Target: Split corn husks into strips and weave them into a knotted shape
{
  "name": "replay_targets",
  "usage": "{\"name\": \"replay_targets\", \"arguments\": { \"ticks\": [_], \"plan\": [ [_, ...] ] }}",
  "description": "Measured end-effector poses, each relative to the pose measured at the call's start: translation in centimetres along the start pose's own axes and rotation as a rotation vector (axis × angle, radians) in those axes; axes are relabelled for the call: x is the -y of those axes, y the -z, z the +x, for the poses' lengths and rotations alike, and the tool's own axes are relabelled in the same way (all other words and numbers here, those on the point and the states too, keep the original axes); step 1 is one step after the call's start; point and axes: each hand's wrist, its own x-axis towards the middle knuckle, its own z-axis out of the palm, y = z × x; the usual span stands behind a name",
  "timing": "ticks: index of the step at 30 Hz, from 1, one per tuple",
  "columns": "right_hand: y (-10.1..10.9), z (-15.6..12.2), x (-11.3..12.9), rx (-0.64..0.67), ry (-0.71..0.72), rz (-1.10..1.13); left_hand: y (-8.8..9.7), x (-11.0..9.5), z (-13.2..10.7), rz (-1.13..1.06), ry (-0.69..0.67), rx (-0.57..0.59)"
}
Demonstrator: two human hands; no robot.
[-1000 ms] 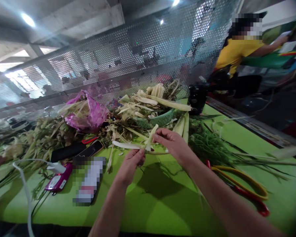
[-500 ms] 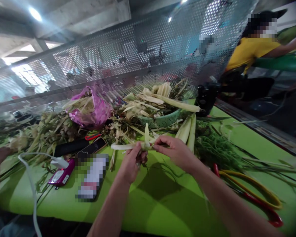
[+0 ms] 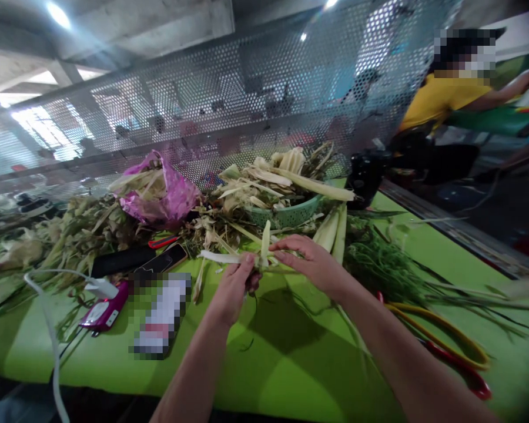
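My left hand is closed around the crossing of several pale plant strips, thumb on top. One whitish strip sticks out to the left, and a short pale green strip stands upright from the grip. A thin greenish strip runs off to the right, passing under my right hand. The right fingers are stretched out and slightly apart, tips close to the upright strip; whether they touch it I cannot tell. Behind the hands, a green basket is heaped with pale dried stalks.
A pink plastic bag of husks sits behind left, beside piled plants. Phones, a red cutter and a purple power strip lie left. Yellow-and-red-handled tools and feathery greens lie right. A person in yellow sits beyond.
My right fingers have loosened from their pinch on the strip and lifted slightly, nearer the upright piece. My left hand keeps its grip. Another person's arm at the far left has mostly withdrawn from view.
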Motion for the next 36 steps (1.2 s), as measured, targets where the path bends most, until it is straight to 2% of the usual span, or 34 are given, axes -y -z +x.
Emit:
{"name": "replay_targets", "arguments": {
  "ticks": [6,12,18,20,23,28,31,34,36],
  "plan": [
    [-0.6,-0.2,0.4,0.032,-0.124,0.341,-0.3,0.4,-0.3,0.134,0.049,0.067],
    [-0.8,-0.4,0.5,-0.054,-0.141,0.344,-0.1,0.2,-0.5,0.259,0.065,0.194],
    [-1.2,-0.4,0.2,-0.112,-0.255,0.488,-0.1,0.3,-0.5,0.247,0.075,0.269],
    [-1.0,-0.4,0.2,-0.105,-0.257,0.463,-0.1,0.4,-0.5,0.223,0.079,0.247],
    [-0.4,-0.3,0.3,-0.056,-0.217,0.317,0.0,0.4,-0.3,0.165,0.059,0.121],
    [0.4,-0.6,0.8,0.126,-0.179,0.104,0.3,0.4,0.3,0.038,0.044,-0.083],
    [0.3,-0.7,0.9,0.195,-0.134,0.006,0.4,0.3,0.5,-0.011,0.053,-0.053],
    [0.1,-0.6,0.6,0.138,-0.094,-0.062,0.4,0.1,0.4,-0.051,0.085,0.023],
    [0.0,-0.4,0.1,0.093,-0.105,-0.06,0.5,0.0,0.3,-0.069,0.104,0.025]
  ]
}}
